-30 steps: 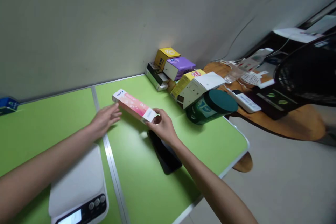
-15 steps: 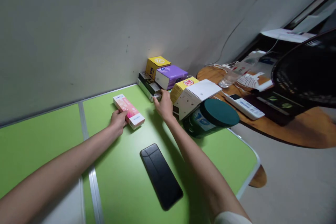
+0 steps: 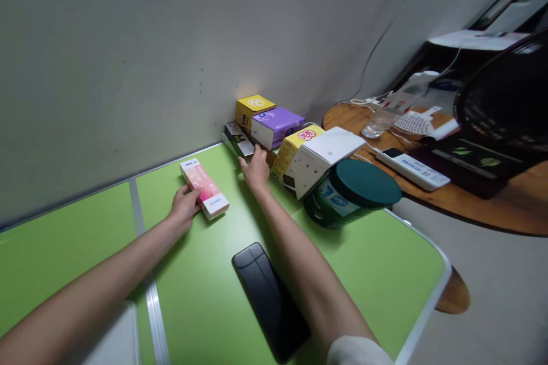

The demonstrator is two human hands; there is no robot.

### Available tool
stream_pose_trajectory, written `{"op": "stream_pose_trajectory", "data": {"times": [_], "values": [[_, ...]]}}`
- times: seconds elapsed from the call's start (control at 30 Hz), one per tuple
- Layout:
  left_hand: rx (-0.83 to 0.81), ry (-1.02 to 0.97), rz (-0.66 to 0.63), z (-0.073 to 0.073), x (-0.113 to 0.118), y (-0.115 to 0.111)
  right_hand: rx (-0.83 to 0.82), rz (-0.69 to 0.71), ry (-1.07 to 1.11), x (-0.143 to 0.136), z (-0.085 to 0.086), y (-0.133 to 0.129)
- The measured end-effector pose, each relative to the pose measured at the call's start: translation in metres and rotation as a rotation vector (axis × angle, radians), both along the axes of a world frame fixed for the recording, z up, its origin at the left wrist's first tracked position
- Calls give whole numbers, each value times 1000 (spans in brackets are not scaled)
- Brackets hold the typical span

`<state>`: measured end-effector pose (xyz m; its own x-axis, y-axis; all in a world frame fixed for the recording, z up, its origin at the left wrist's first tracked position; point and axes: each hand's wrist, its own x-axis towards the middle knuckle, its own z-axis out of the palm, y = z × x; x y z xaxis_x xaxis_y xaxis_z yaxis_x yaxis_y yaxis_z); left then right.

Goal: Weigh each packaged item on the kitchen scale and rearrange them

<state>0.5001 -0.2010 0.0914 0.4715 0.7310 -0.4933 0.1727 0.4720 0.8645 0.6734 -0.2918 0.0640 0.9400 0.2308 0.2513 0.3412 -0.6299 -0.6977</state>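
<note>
My left hand (image 3: 185, 207) is closed on the near left side of a slim pink and white box (image 3: 204, 188), its thumb on the upper face. That box lies at a slant over the green table. Further back, my right hand (image 3: 257, 170) grips the near end of a small black and silver box (image 3: 238, 140), with some fingertips hidden. Right behind this box are a yellow box (image 3: 256, 104) and a purple and white box (image 3: 278, 124), close together by the wall.
A second yellow box (image 3: 299, 140), a white box (image 3: 329, 148) and a tilted green tub (image 3: 362, 185) stand to the right. A black phone (image 3: 272, 302) lies near my right forearm. The wooden side table (image 3: 492, 214) carries a clear bottle (image 3: 400, 105) and a white power strip (image 3: 413, 168).
My right hand has shifted left along the near end of the black box, which has turned slightly. My left hand stays on the pink box. The whole view has shifted a little.
</note>
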Motion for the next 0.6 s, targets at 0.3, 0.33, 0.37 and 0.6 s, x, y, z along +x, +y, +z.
{"op": "stream_pose_trajectory", "data": {"times": [0.3, 0.33, 0.37, 0.6], "values": [[89, -46, -13, 0, 45, 2, 256, 84, -136, -30, 1, -48], [89, -59, -13, -2, 56, 0, 286, 93, -170, -32, 6, -53], [89, -73, -13, -3, 69, -3, 305, 101, -208, -33, 12, -57], [98, -183, -42, -19, 159, -11, 322, 81, -306, -23, 38, -62]]}}
